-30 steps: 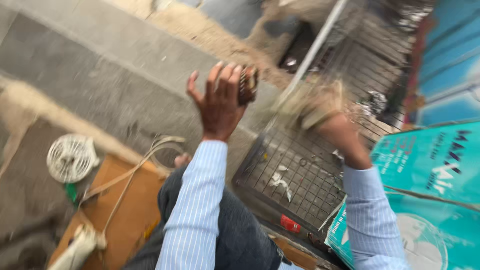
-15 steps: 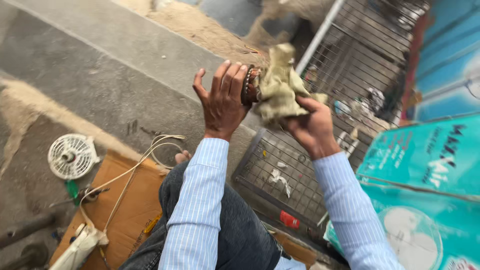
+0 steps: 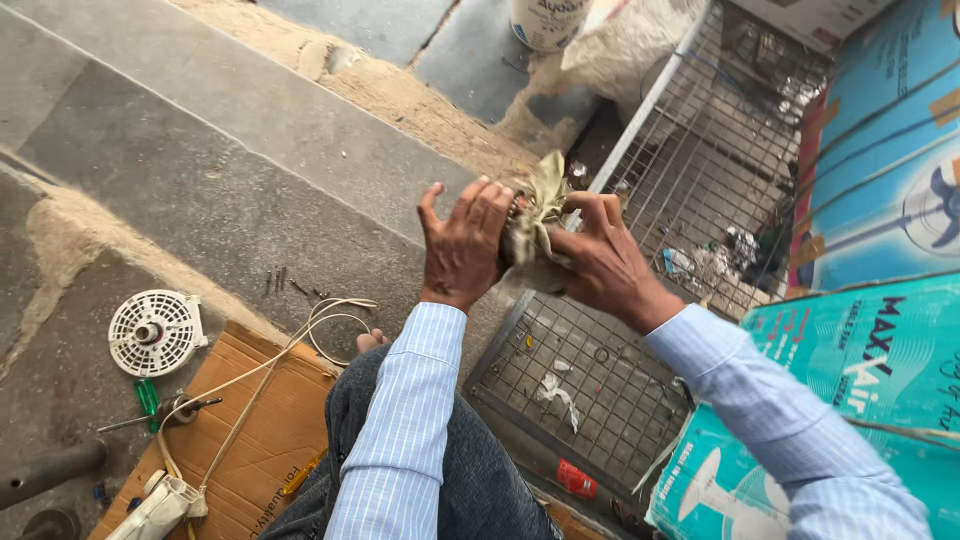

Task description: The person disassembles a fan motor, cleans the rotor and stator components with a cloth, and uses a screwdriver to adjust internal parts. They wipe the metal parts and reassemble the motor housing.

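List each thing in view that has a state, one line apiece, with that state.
Left hand: cupped around a small dark part, mostly hidden.
Right hand: gripping a rag.
Rag: crumpled, pressed against the part.
White round grille: lying flat on the pavement, detached.
White cord: loose, looped across the cardboard.
Cardboard sheet: flattened on the ground.
Wire rack: lying flat, scraps underneath.

Setting: open-air roadside repair spot for electric fans, set at ground level. Evidence recorded: grey stone pavement (image 3: 200, 150) with sandy seams served as the working floor; a flattened cardboard sheet (image 3: 250, 440) lay as a mat. On and beside it were a white round fan grille part (image 3: 155, 332), a loose white cable (image 3: 300, 340), a green-handled screwdriver (image 3: 148, 397) and small screws (image 3: 280, 282). A wire mesh rack (image 3: 600, 390) lay nearby, and teal fan cartons (image 3: 870, 350) were stacked at the right.
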